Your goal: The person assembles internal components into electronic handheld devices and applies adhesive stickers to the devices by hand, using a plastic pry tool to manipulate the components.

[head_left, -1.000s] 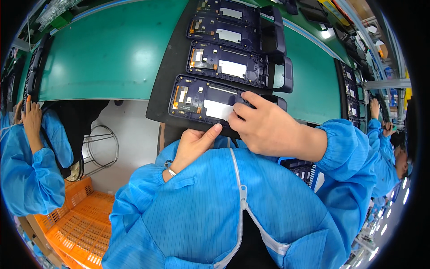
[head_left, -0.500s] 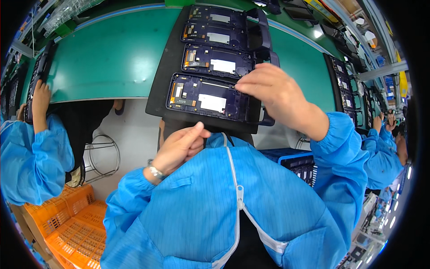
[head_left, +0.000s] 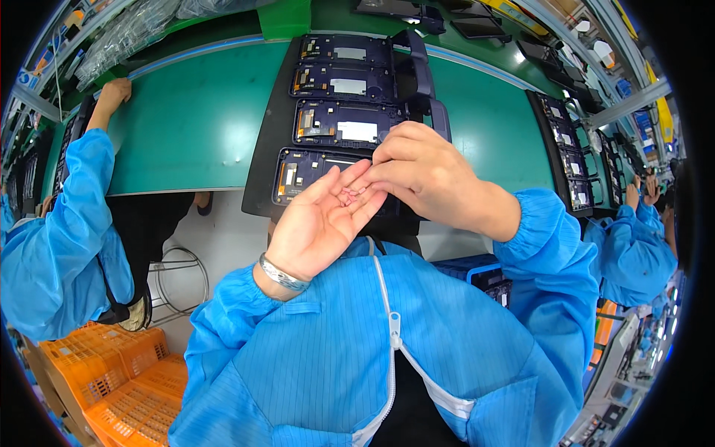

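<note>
My left hand (head_left: 316, 223) is turned palm up with its fingers stretched out, and several tiny pink pieces (head_left: 350, 195) lie on it near the finger bases. Thumb and fingers of my right hand (head_left: 424, 167) are pinched together over the left fingertips; what they hold, if anything, is too small to make out. Below both hands is the nearest dark device housing (head_left: 298, 175), partly hidden by them. Three similar housings lie beyond it in a column: one (head_left: 316, 123), another (head_left: 309, 80) and the farthest (head_left: 316, 48), with orange flex strips and white labels inside.
The housings lie on a black mat (head_left: 261, 175) on a green workbench (head_left: 194, 134). On the left, a co-worker's hand (head_left: 113, 93) touches the bench. Another row of housings (head_left: 570, 149) stands at the right. Orange crates (head_left: 126, 380) and a blue crate (head_left: 480, 272) are below.
My right hand has left the nearest housing and come in to my left hand. My left hand has risen from near my jacket, opened and turned palm up, showing the pink pieces.
</note>
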A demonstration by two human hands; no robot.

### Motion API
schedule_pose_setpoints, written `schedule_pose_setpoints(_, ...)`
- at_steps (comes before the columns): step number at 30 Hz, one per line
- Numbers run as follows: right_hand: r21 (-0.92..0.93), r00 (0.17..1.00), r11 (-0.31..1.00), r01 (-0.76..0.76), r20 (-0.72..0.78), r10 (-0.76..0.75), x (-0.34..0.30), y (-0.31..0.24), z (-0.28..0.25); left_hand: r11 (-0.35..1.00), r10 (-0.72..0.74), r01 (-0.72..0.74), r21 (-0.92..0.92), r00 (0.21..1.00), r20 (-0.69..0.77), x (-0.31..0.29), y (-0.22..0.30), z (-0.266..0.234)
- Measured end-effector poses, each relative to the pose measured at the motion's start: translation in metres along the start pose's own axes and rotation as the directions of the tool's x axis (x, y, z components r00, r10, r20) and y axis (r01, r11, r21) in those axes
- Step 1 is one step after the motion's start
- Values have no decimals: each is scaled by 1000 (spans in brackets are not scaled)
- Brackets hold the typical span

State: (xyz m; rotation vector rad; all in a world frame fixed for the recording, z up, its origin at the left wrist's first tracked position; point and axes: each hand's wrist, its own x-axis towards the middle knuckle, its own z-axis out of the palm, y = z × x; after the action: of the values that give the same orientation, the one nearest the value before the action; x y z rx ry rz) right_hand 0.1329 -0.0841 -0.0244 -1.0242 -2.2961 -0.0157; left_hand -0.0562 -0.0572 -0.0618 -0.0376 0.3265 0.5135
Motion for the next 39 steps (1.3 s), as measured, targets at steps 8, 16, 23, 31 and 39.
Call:
schedule_pose_setpoints(8,-58,997,998,27,74,-23,1,3,5,1000,3,-3,30,1000,-20,14,-2,-1)
schedule_pose_setpoints(16,-99,994,995,-9,104,19,3,4,-4,999,3,-3,37,1000,-7,19,-2,4)
schedule_pose_setpoints(23,-195,999,981,3,44,6,3,10,-15,987,-17,32,155,995,-98,22,-15,5)
schedule_pose_setpoints(31,-98,973,993,-65,214,84,6,15,-27,948,110,-67,311,986,-123,27,-19,13)
schedule_pose_setpoints(39,100,914,995,7,404,-47,19,86,-5,931,69,-6,364,985,-161,0,7,2)
